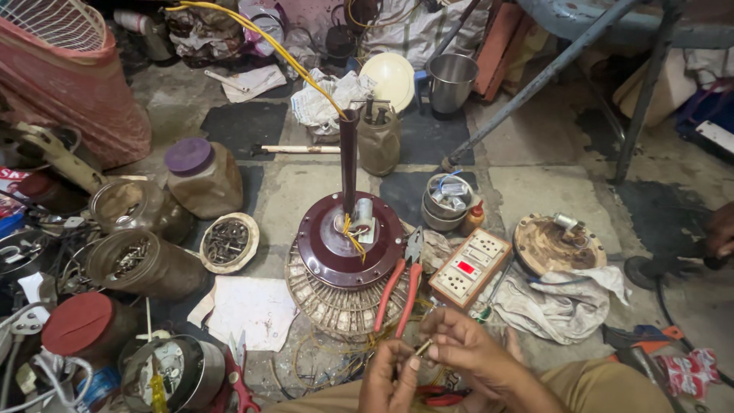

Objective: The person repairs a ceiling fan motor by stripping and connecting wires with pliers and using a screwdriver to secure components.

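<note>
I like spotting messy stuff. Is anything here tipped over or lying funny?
Yes. A jar of screws lies on its side at the left, mouth open. The red-handled pliers lean against the maroon fan motor. Loose wires tangle on the floor near the hands.

Bare forearms, khaki-brown trousers (612, 386)

Grey stone-tiled floor (306, 183), stained and dusty, darker patches between the slabs. Well ahead and to the right of the hands, slanted blue-grey metal legs (535, 80) of a stand or chair. Far ahead, a steel cup (451, 80) beside a cream dome-shaped cover (391, 76), crumpled paper (329, 99) near them. Off to the left, a red sack (76, 92) and a white wire fan guard (57, 23). Soft, even light, no hard shadows.
</note>
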